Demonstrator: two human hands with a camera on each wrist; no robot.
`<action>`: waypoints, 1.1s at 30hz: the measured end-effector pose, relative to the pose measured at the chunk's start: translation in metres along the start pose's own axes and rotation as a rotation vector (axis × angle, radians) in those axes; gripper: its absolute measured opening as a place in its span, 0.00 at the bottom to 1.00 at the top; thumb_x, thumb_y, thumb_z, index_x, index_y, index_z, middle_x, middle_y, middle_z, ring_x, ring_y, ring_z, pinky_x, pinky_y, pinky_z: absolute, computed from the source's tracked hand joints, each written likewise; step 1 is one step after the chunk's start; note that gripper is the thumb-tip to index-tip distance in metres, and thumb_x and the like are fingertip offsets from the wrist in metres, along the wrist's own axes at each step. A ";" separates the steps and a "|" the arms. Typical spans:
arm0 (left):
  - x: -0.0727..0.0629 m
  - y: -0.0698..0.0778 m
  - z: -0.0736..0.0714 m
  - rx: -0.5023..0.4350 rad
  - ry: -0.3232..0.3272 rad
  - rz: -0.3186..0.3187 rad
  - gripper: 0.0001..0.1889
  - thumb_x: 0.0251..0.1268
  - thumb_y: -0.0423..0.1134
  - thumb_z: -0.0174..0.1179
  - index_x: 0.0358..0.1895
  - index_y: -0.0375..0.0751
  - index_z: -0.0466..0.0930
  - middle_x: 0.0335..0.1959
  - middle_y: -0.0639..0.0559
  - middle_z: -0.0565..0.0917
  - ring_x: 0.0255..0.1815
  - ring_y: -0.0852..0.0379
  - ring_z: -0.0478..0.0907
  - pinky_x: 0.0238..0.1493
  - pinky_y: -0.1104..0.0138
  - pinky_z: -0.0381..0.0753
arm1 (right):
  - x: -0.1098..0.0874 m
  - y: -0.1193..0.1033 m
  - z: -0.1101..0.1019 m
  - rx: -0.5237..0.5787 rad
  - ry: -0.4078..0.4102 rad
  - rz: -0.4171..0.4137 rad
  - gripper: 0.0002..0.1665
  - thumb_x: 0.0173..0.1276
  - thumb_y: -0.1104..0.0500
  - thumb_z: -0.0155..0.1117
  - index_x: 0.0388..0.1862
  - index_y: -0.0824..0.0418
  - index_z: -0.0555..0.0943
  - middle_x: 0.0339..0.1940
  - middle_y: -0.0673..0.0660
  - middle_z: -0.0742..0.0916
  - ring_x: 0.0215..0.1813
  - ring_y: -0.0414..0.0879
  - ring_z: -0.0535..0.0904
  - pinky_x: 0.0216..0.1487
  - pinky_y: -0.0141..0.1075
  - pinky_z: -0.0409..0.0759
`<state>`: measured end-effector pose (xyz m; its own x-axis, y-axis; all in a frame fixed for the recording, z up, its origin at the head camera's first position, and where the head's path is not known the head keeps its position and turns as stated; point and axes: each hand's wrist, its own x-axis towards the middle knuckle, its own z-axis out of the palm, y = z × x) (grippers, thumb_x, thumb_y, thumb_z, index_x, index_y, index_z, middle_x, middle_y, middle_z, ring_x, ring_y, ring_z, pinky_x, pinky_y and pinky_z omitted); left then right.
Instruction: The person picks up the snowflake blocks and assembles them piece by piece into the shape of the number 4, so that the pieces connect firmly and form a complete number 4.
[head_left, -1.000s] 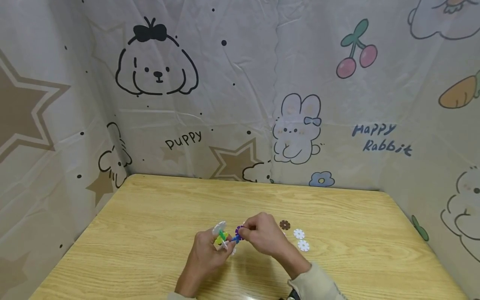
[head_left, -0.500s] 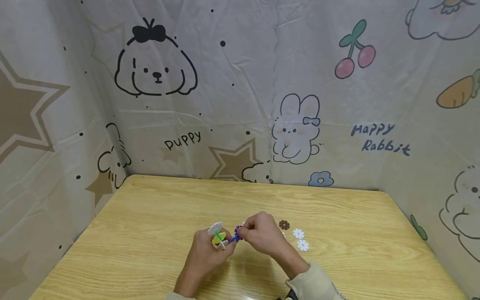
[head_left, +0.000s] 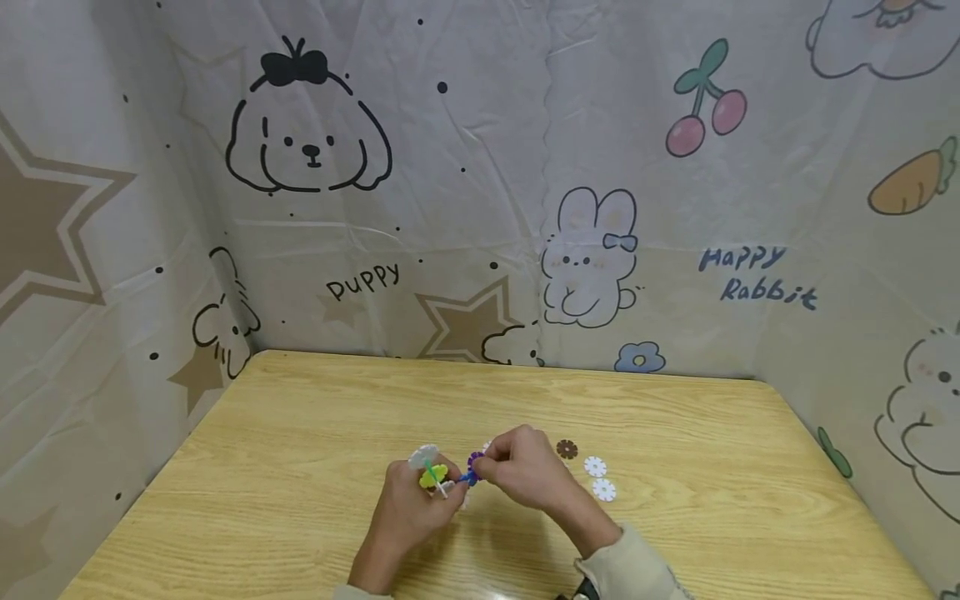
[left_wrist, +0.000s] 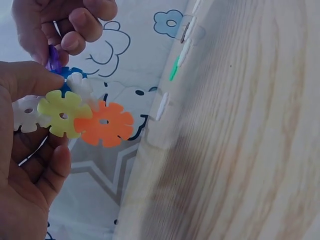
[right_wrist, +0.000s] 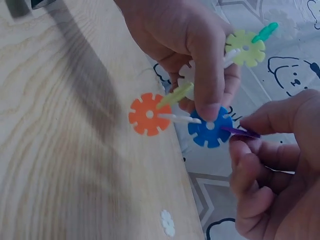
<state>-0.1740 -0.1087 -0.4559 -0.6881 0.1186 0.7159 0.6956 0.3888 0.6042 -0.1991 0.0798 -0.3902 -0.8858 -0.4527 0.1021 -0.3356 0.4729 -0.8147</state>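
Note:
My left hand (head_left: 412,504) holds a chain of slotted plastic snowflake discs, its thumb pressing on the blue disc (right_wrist: 210,135). Yellow (left_wrist: 63,116), orange (left_wrist: 105,125), white and green (right_wrist: 265,32) discs join at angles in the same chain. On the right, my right hand (head_left: 528,467) pinches a purple disc (right_wrist: 244,132) between thumb and finger. That purple disc meets the blue one edge-on, at its rim. Some of the white discs are partly hidden behind the left fingers.
Loose discs lie on the wooden table (head_left: 315,417) beyond and right of the hands: a brown disc (head_left: 567,449), a white disc (head_left: 595,467) and another white disc (head_left: 603,489). A loose green disc (left_wrist: 174,68) shows edge-on. Printed cloth (head_left: 450,167) walls the table's back and sides.
The free end of the chain, with its white, green and yellow discs, has tilted slightly left in my left hand. My right hand keeps its pinch on the purple disc, nearly still.

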 end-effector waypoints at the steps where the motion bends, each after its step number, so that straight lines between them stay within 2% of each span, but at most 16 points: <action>1: 0.000 0.000 0.000 0.000 0.002 -0.006 0.15 0.38 0.20 0.71 0.27 0.41 0.80 0.21 0.59 0.83 0.17 0.75 0.68 0.14 0.78 0.66 | 0.000 0.001 -0.002 -0.011 -0.008 -0.010 0.13 0.64 0.59 0.68 0.19 0.57 0.85 0.17 0.45 0.81 0.18 0.36 0.66 0.19 0.31 0.62; 6: -0.001 0.000 -0.002 0.008 0.009 -0.050 0.14 0.39 0.20 0.70 0.28 0.41 0.81 0.22 0.59 0.84 0.16 0.74 0.69 0.13 0.78 0.66 | 0.000 0.004 -0.010 -0.025 -0.017 -0.031 0.09 0.66 0.54 0.70 0.30 0.58 0.89 0.24 0.45 0.85 0.26 0.39 0.76 0.26 0.35 0.75; 8: -0.001 0.000 -0.003 0.011 0.011 -0.066 0.12 0.40 0.22 0.70 0.27 0.41 0.82 0.22 0.59 0.84 0.17 0.73 0.70 0.14 0.77 0.67 | -0.001 0.006 -0.013 -0.017 -0.008 -0.021 0.09 0.66 0.54 0.70 0.32 0.58 0.89 0.26 0.46 0.85 0.28 0.41 0.78 0.28 0.36 0.77; 17: -0.001 -0.001 -0.005 0.028 0.024 -0.041 0.12 0.39 0.21 0.72 0.26 0.40 0.83 0.21 0.58 0.84 0.19 0.71 0.74 0.17 0.77 0.71 | -0.001 0.020 -0.022 -0.045 0.027 0.000 0.07 0.65 0.57 0.70 0.36 0.61 0.87 0.31 0.48 0.86 0.31 0.44 0.79 0.29 0.37 0.78; 25: -0.002 -0.001 -0.007 0.019 0.006 -0.082 0.10 0.41 0.23 0.72 0.26 0.40 0.84 0.23 0.58 0.85 0.19 0.70 0.73 0.17 0.76 0.70 | 0.002 0.035 -0.022 -0.065 0.036 0.031 0.09 0.66 0.59 0.69 0.39 0.64 0.86 0.30 0.49 0.85 0.32 0.42 0.79 0.33 0.38 0.79; 33: -0.003 0.002 -0.008 0.020 0.007 -0.123 0.10 0.41 0.23 0.72 0.26 0.41 0.84 0.22 0.61 0.85 0.18 0.70 0.72 0.16 0.76 0.69 | 0.010 0.049 -0.017 -0.092 0.054 0.020 0.13 0.65 0.60 0.70 0.42 0.70 0.85 0.31 0.51 0.86 0.33 0.42 0.80 0.35 0.38 0.81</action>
<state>-0.1689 -0.1158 -0.4540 -0.7667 0.0627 0.6389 0.6015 0.4178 0.6809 -0.2296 0.1113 -0.4194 -0.9078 -0.4021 0.1191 -0.3435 0.5500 -0.7612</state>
